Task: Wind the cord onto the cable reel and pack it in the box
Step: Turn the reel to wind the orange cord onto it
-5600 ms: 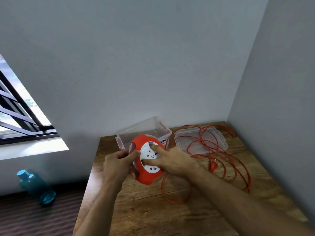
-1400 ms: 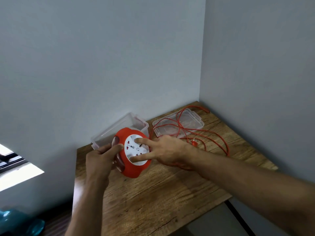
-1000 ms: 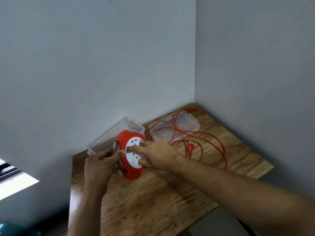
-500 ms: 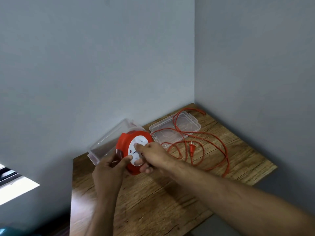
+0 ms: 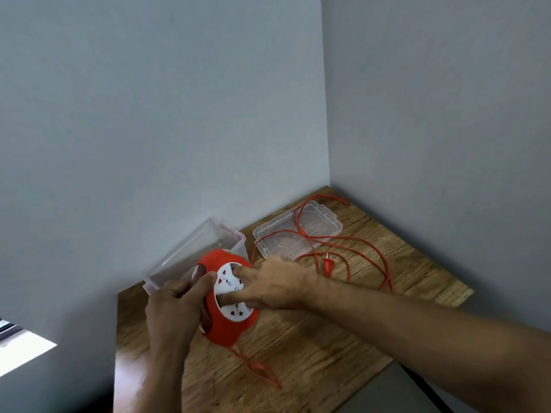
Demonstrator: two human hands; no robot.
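Observation:
My left hand (image 5: 176, 308) grips the red cable reel (image 5: 225, 326) by its left side, holding it just above the wooden table (image 5: 313, 353). My right hand (image 5: 274, 286) presses its fingers onto the reel's white socket face (image 5: 231, 293). The orange cord (image 5: 366, 260) lies in loose loops to the right, some of it over the clear lid (image 5: 298, 234), and its plug (image 5: 328, 265) rests on the table. Another stretch of cord hangs from the reel's underside. The clear plastic box (image 5: 190, 254) stands open behind the reel, against the wall.
Two grey walls meet in a corner right behind the table. The table's front edge runs diagonally at lower right, with grey floor beyond it. A bright window ledge (image 5: 21, 356) shows at lower left.
The reel's white face has turned under my right fingers, and the loose cord loops have shifted on the table. A stretch of cord now trails from the reel's underside toward the table's front.

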